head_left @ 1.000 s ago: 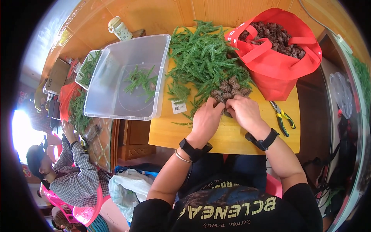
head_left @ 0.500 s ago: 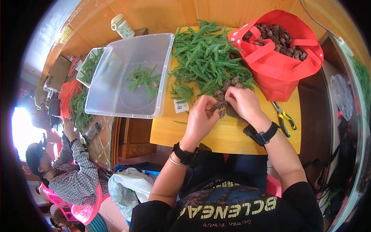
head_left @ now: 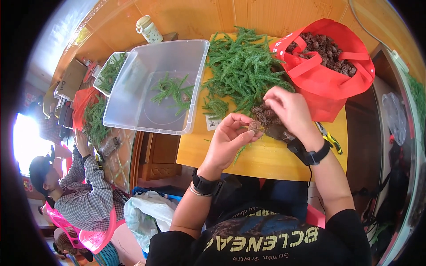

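Here, at a yellow table [head_left: 275, 164] seen from above, two bare hands work over a heap of cones and green sprigs.

Left hand: the left hand [head_left: 228, 139] is raised palm-up just off the table, fingers curled and thumb bent in, pinching a small brown pine cone [head_left: 255, 126] at the fingertips.

Right hand: the right hand [head_left: 288, 108] hovers over a small pile of pine cones [head_left: 265, 116], fingers bent downward and loosely closed; whether it grips anything cannot be told, since the back of the hand hides the fingertips.

Cone in hand: it sits between the two hands, just beside the pile and just above the table top.

Greenery: a spread of green conifer sprigs [head_left: 242, 71] covers the far part of the table, touching the pile of cones.

Bag: a red fabric bag [head_left: 328, 84], open and full of more brown cones, stands at the right, behind the right hand.

Tool: yellow-handled pliers [head_left: 328, 138] lie on the table beside the right wrist.

Bin: a clear plastic bin [head_left: 133, 97] to the left holds a few green sprigs.

Bottle: a pale lidded bottle [head_left: 148, 29] stands beyond the bin.

Nearby: another person in a checked shirt [head_left: 84, 195] sits at lower left, a hand at more greenery.
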`<state>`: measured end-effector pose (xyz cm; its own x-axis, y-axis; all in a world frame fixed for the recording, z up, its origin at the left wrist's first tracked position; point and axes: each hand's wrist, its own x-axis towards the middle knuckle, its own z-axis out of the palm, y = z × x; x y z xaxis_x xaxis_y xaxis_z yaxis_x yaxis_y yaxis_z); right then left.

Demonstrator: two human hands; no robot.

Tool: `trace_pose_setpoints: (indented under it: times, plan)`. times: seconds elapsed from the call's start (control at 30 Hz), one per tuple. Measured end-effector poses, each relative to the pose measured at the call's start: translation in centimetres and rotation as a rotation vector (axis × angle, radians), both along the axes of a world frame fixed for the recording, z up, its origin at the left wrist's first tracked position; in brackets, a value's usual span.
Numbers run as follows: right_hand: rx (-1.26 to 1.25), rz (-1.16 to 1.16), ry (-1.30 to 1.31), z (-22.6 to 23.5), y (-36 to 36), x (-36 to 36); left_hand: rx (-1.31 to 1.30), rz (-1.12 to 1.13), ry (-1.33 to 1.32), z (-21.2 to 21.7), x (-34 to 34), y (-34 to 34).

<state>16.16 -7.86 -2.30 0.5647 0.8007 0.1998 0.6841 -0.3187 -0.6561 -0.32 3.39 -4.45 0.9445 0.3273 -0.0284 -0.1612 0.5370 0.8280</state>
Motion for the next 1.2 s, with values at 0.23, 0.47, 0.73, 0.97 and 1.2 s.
trace_pose_setpoints:
  times: [0.23,0.47,0.73,0.97,1.2]
  plan:
    - [0.852,0.115,0.695,4.2,-3.8,-4.7,0.069,0.052,-0.102,2.2,0.1,-1.1]
    - [0.894,0.184,0.917,1.9,-4.3,-6.0,0.075,0.038,-0.184,2.6,0.9,-2.4]
    - [0.905,0.174,0.822,0.9,-4.4,-5.8,-0.026,-0.039,-0.217,2.6,0.7,-2.8]
    - [0.913,0.186,0.898,0.2,-4.6,-6.2,-0.004,-0.040,-0.241,2.2,1.0,-2.9]
    - [0.920,0.212,0.829,0.5,-4.6,-6.3,-0.135,-0.128,-0.380,1.1,1.1,-2.3]
